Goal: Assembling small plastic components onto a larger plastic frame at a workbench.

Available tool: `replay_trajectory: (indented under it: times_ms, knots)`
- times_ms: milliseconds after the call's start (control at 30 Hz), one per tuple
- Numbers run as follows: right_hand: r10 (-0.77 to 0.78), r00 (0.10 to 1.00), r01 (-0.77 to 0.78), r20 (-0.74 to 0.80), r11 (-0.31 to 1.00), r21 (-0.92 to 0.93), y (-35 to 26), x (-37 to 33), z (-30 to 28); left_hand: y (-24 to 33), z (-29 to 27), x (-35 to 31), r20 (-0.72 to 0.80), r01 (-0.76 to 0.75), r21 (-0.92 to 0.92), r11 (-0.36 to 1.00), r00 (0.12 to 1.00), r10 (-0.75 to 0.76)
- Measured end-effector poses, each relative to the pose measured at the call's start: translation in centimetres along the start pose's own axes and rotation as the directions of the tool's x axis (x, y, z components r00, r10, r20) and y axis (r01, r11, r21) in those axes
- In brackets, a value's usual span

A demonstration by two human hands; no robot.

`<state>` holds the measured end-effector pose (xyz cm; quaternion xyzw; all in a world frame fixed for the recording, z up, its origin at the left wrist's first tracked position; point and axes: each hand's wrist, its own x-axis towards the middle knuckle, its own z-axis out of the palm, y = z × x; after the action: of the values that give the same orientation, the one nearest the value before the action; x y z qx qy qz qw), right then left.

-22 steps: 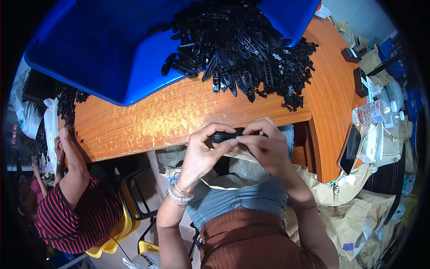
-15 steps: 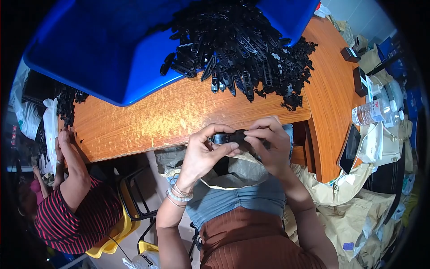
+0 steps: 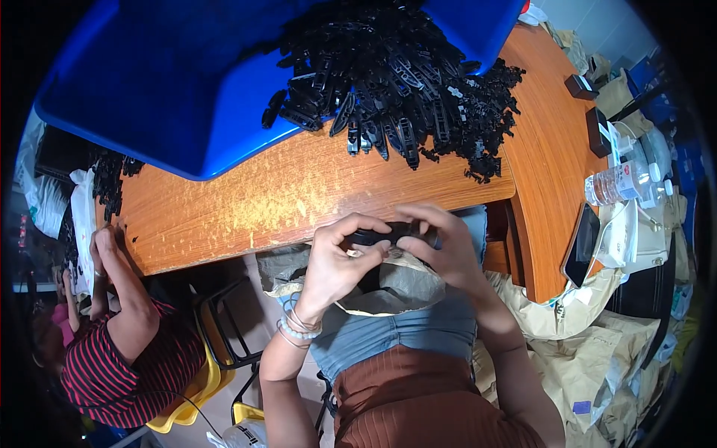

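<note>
A black elongated plastic part (image 3: 367,237) is held between my two hands, just past the table's near edge. My left hand (image 3: 340,254) pinches one end with thumb and fingers. At the other end, my right hand (image 3: 447,243) has its thumb and fingers closed around the part, covering some of it. Below them an open paper sack (image 3: 407,287) with a grey lining rests on my lap. Across the table lies a heap of similar black plastic parts (image 3: 403,82), with smaller black pieces (image 3: 482,119) along its right side.
A large blue bin (image 3: 216,142) lies tipped behind the heap on the wooden table (image 3: 284,198). To the right are a phone (image 3: 581,246), a plastic bottle (image 3: 616,185) and paper sacks (image 3: 590,358). A person in a striped shirt (image 3: 134,362) works at the left, near a yellow chair (image 3: 198,388).
The black part has turned in my hands, and more of its long dark side now shows. My right hand has shifted its grip, with the fingers raised and curled over the end.
</note>
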<state>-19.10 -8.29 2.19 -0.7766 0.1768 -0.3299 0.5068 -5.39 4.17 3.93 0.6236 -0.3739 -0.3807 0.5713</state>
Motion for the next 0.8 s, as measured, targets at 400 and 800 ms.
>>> replay_trajectory:
  times_ms: [400,800]
  knots:
    - [-0.002,0.911,-0.045,0.413,0.993,0.105,2.6,-0.7,-1.2,-0.1,-2.5,3.3,0.171,-0.211,0.498,0.841,0.975,0.143]
    - [-0.215,0.928,0.003,-0.304,0.82,-0.572,7.8,4.6,-0.9,-4.0,2.6,11.9,0.391,-0.527,0.841,0.121,0.748,0.536]
